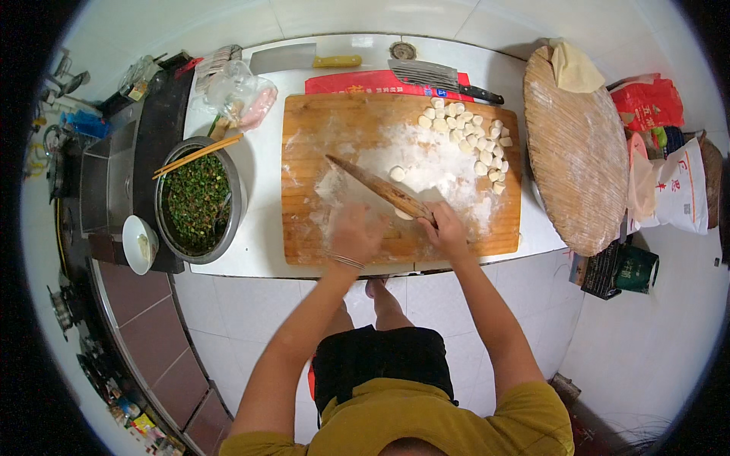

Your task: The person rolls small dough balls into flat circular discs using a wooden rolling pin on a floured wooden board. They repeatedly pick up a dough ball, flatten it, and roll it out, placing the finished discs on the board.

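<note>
A tapered wooden rolling pin (378, 185) lies slantwise over the floured wooden board (312, 129). My right hand (447, 229) is closed around its near right end. My left hand (356, 232), smeared by motion, is over the board's front left part, close below the pin; its fingers cannot be made out. One small dough piece (397, 174) sits just beyond the pin, and another dough piece (402, 214) shows partly at its near side. Several cut dough pieces (473, 140) are scattered at the board's far right. White flour (449, 178) covers the board's middle.
Left of the board stands a metal bowl (237, 190) of chopped green filling, with chopsticks (196, 156) across it and a small white bowl (140, 245) beside it. Behind lie a cleaver (285, 58) and a black-handled knife (433, 76). A round floured woven tray (574, 159) is at right.
</note>
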`<state>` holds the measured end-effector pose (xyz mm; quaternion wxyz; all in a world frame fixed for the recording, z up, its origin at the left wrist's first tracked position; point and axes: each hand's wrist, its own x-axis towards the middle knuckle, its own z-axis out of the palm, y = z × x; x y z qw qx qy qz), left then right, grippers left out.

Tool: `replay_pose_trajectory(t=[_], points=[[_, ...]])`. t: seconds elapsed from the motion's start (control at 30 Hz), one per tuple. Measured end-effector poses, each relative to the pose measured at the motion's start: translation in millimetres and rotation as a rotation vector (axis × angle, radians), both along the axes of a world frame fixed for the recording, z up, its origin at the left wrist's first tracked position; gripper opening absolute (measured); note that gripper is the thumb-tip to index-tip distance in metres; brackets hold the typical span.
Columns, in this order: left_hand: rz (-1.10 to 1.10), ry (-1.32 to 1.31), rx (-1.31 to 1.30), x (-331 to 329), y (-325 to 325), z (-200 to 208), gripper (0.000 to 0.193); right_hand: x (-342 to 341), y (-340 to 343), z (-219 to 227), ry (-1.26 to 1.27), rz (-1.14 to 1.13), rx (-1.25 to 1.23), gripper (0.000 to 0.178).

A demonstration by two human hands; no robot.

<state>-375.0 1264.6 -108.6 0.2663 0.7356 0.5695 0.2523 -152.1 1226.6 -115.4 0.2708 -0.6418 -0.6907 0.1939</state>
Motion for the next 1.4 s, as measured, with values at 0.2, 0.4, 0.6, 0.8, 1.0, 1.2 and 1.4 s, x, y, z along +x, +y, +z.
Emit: replay_pose_trajectory(t=[0.2,0.4,0.6,0.8,1.0,1.2,1.4], points=[[0.352,-0.845,-0.638,62,-8,-13,0.041,-25,-14,15,0.111,-0.148,-0.033,0.029],[0.184,-0.881,-0.795,42,7,-31,0.027,-22,-21,5,0.687,-0.343,-0.372,0.028],[-0.118,-0.195,-0.559,15,42,-18,0.019,-14,-25,12,1.038,-0.513,-0.647,0.038],[-0.159,-0.024,-0.243,15,40,-33,0.028,-11,-23,15,1.230,-0.604,-0.790,0.039],[-0.235,-0.029,-0.096,39,21,-20,0.033,6,-24,21,1.683,-0.388,-0.945,0.056],[-0.327,-0.114,0.128,73,21,-31,0.048,22,-30,-1,1.837,-0.360,-1.023,0.062],[-0.354,-0.637,-0.298,86,34,-71,0.052,29,-33,-2,1.897,-0.340,-1.039,0.058]])
